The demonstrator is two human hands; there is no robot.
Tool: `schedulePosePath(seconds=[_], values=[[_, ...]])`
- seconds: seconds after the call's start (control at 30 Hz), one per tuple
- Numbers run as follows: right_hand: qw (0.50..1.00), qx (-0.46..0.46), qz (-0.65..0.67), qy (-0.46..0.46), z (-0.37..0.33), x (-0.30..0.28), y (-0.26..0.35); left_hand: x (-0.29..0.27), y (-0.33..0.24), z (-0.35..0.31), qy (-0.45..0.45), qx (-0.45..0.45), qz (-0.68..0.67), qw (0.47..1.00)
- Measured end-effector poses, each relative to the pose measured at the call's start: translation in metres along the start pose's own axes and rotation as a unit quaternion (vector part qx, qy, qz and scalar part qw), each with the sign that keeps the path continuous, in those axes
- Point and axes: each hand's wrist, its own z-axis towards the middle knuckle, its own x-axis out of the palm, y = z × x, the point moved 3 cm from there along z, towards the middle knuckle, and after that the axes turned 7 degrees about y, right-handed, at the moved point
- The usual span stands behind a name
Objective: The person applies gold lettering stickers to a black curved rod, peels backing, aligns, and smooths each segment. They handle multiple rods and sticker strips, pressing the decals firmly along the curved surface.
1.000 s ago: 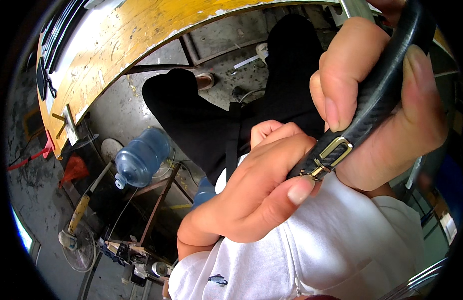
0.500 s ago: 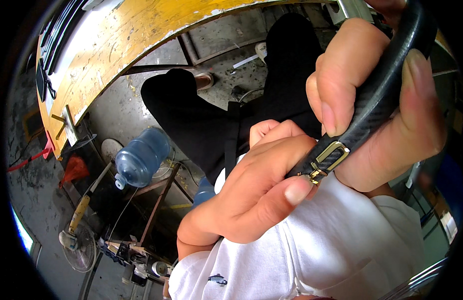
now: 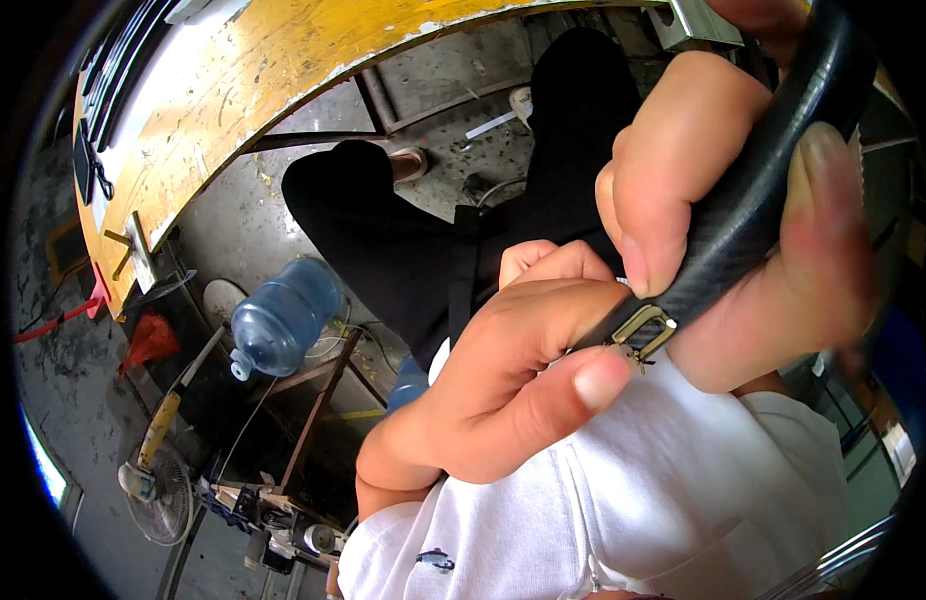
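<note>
A thick black strap [image 3: 753, 200] with a woven-looking sheen runs from the upper right down toward the middle of the view. Near its lower end sits a small gold-coloured metal loop [image 3: 645, 322], like a buckle. My left hand [image 3: 523, 370] is closed round that end, its thumb pressed against the strap beside the loop. Higher up, my right hand [image 3: 688, 160] pinches the strap between fingers on one side and thumb on the other. What lies under my left fingers is hidden, and the strap's upper end curves away behind my right fingers.
A yellow worktable [image 3: 283, 60] with a chipped edge curves across the top, with black strips [image 3: 133, 70] at its left. Below it on the left are a blue water bottle [image 3: 286, 315], a fan [image 3: 161, 495] and a cluttered rack [image 3: 283, 520]. A metal piece [image 3: 698, 25] lies at top right.
Both hands still grip the strap. The loop has tilted and shifted slightly, and my right fingers have slid a little down and left with the strap.
</note>
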Motion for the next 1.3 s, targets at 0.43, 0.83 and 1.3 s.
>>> schedulePosePath(seconds=[0.43,0.83,1.3], values=[[0.997,0.046,-0.003,-0.056,0.001,0.005,-0.004,0.0,-0.008,0.006,-0.004,0.044,0.084,0.995],[0.998,0.007,0.061,-0.01,0.001,0.004,-0.007,-0.002,-0.012,0.003,0.018,0.001,0.09,0.996],[0.995,-0.027,0.099,0.02,0.0,0.003,-0.011,0.004,-0.007,0.001,-0.011,-0.004,0.027,1.0]])
